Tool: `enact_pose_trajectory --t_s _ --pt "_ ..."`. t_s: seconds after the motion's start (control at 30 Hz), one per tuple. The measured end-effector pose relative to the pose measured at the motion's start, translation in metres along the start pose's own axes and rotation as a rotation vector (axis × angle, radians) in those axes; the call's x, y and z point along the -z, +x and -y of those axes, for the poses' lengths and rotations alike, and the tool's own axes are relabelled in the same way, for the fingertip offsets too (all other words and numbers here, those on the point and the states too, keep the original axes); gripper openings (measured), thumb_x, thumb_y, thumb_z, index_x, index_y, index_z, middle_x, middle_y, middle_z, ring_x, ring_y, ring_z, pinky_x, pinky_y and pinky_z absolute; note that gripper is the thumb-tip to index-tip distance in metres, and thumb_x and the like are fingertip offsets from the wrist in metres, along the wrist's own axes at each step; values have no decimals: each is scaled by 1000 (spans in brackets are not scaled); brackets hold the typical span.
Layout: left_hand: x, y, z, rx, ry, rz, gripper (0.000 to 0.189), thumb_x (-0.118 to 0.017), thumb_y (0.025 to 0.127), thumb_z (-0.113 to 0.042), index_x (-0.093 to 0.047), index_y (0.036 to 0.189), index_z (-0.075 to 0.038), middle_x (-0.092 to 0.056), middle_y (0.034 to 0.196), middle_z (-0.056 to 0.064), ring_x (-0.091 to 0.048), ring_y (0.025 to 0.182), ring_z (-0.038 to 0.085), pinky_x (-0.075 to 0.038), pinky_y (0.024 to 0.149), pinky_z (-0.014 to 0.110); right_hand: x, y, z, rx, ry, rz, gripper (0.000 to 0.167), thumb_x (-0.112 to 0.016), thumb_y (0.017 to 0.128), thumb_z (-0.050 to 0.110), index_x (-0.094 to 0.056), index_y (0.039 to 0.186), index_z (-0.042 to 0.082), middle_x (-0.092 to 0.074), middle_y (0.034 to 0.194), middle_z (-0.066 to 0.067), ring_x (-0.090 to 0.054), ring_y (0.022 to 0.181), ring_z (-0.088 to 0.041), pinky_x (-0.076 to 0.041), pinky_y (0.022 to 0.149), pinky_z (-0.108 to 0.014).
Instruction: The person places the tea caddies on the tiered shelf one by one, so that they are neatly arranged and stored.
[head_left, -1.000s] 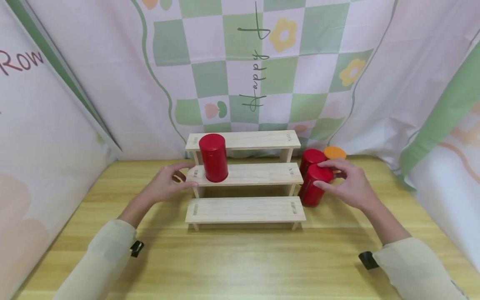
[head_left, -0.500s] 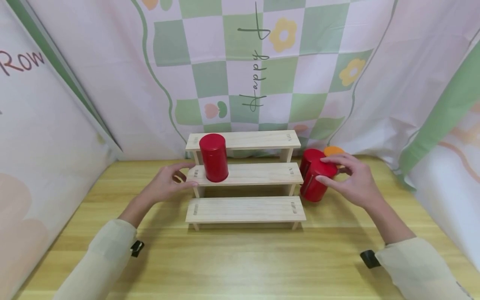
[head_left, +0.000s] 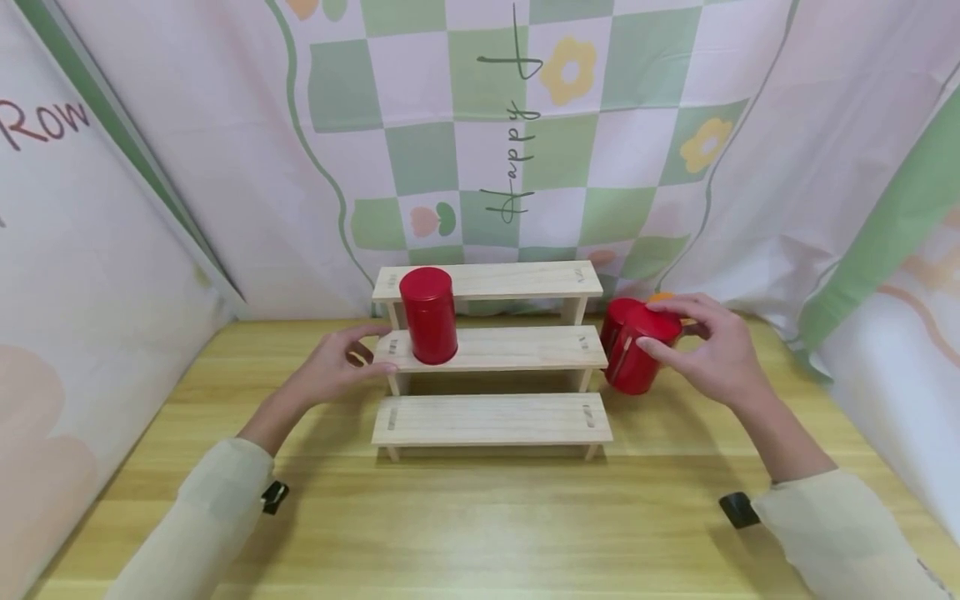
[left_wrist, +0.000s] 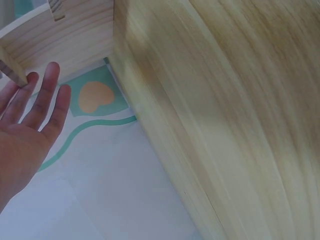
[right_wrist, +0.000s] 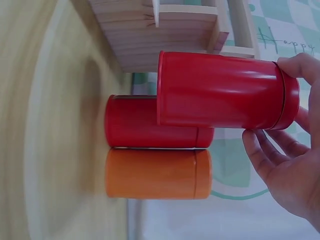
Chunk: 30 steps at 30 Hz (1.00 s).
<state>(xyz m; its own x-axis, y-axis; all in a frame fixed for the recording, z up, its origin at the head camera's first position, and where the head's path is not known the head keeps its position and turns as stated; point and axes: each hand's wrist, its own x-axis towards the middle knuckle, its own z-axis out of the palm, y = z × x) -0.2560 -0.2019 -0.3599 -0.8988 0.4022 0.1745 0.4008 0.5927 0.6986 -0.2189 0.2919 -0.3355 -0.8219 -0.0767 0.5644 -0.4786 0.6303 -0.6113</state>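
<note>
A pale wooden three-step display stand (head_left: 491,421) stands on the table, and a red tin can (head_left: 429,321) is upright at the left of its middle step. At that step's left end, my left hand (head_left: 335,367) holds the board between thumb and fingers; the left wrist view hides the thumb. My right hand (head_left: 708,350) grips a second red can (right_wrist: 220,91) around its lid, off the table to the right of the stand. Behind it, another red can (right_wrist: 150,122) and an orange can (right_wrist: 157,174) stand side by side, partly hidden in the head view.
The wood-grain table (head_left: 480,533) extends in front of the stand. A printed cloth (head_left: 420,158) with green checks hangs right behind it, with further cloth at both sides. The lower step and the upper step carry no cans.
My right hand has raised the gripped can and shifted it slightly right and back, covering more of the orange can. My left hand and the can on the stand have stayed put.
</note>
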Motion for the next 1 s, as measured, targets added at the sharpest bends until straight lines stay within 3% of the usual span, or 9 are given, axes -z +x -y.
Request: enact_pose_trajectory --t_s 0.07,0.3,0.37,0.6,1.0 --pt "0 0 0 -5 1 0 60 -82 91 -22 -59 142 1 -62 141 22 -69 95 30 -62 85 45 1 2 2 5 14 -21 44 -85 79 -5 -72 121 -5 -67 117 -14 -56 95 4 -47 78 -2" --pt "1 1 -2 3 12 4 60 -81 91 -23 -59 143 0 -62 141 21 -69 96 30 -62 86 45 6 10 8 -14 65 -71 44 -83 79 -7 -71 121 -6 -62 110 19 -58 95 0 -47 80 -4" --pt "1 1 -2 11 12 8 61 -81 92 -24 -58 143 0 -61 142 21 -69 97 31 -61 86 45 7 11 9 -34 61 -75 43 -82 82 -4 -70 123 -6 -60 110 22 -57 96 0 -47 80 -4" --pt "0 1 -1 18 17 16 61 -80 92 -25 -58 144 -1 -61 142 21 -69 98 31 -61 86 45 6 11 15 -71 71 -118 41 -80 86 -1 -69 125 -7 -59 111 22 -55 101 -2 -46 82 -5" --pt "0 0 -1 10 21 9 61 -81 92 -24 -58 143 0 -61 142 22 -69 97 32 -62 85 45 7 17 31 17 190 -228 40 -76 82 -8 -70 121 -9 -65 110 14 -60 97 -9 -51 77 -9"
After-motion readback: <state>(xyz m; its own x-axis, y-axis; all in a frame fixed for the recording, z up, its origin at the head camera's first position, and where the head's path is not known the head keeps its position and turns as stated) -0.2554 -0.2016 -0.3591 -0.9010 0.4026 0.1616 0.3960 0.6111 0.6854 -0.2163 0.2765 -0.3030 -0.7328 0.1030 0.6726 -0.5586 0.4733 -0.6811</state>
